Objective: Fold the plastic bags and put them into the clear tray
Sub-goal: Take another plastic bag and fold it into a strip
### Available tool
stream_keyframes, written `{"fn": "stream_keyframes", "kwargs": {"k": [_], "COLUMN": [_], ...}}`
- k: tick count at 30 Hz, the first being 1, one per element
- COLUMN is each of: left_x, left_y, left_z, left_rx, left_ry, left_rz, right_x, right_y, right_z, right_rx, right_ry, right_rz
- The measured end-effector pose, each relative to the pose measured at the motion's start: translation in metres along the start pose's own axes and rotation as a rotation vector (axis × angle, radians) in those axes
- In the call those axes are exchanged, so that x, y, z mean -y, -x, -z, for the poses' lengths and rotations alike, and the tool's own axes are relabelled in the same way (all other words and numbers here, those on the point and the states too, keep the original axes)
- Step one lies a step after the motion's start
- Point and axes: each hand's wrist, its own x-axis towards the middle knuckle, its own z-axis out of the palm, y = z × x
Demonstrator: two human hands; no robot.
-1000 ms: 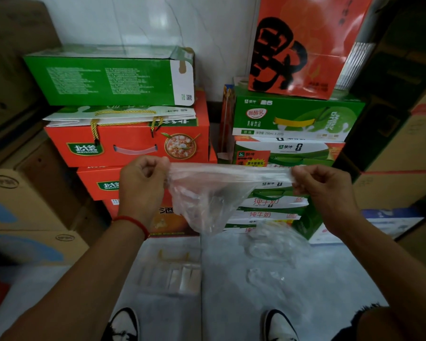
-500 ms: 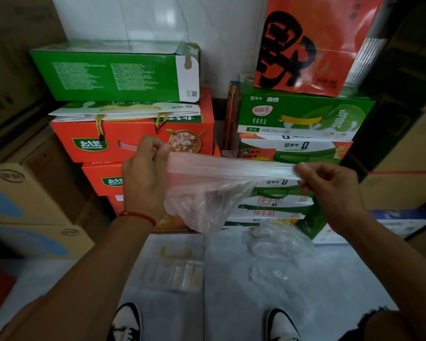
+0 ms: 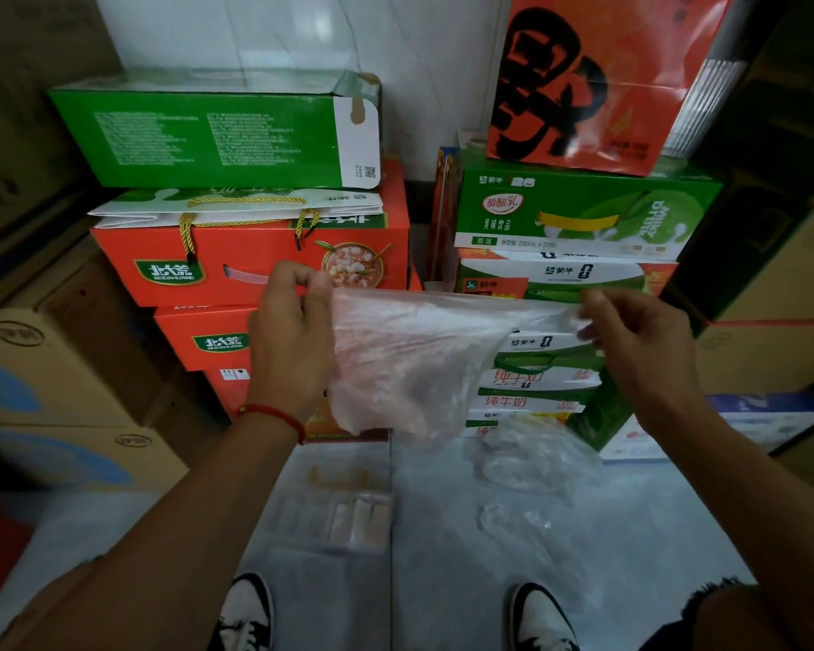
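Blurred and hidden bits, my view

Clear tray [image 3: 334, 514] on floor too blurry, can't read contents. Plastic bag [image 3: 410, 364] veils red boxes behind. Right hand [image 3: 640, 340] smeared; fingertip hold unclear. Shoes [image 3: 247, 613] cut off by bottom edge.

left hand [image 3: 288, 343] pinching, right hand [image 3: 640, 345] pinching (arms outstretched)

Floor [image 3: 630, 533]: tray [image 3: 334, 509], loose bags [image 3: 532, 458]

Stacked boxes [image 3: 255, 256] wall the far side; floor [image 3: 654, 533] below lies open.
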Motion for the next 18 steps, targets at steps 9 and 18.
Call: {"fn": "stream_keyframes", "kwargs": {"k": [9, 18], "left_x": [0.008, -0.026], "left_y": [0.004, 0.011], "left_z": [-0.020, 0.009], "left_rx": [-0.036, 0.432], "left_ry": [0.204, -0.112], "left_rz": [0.550, -0.159], "right_x": [0.039, 0.034], "right_y": [0.054, 0.032], "right_z": [-0.049, -0.056], "right_rx": [0.601, 0.650], "right_ry": [0.308, -0.052], "right_rz": [0.644, 0.127]}}
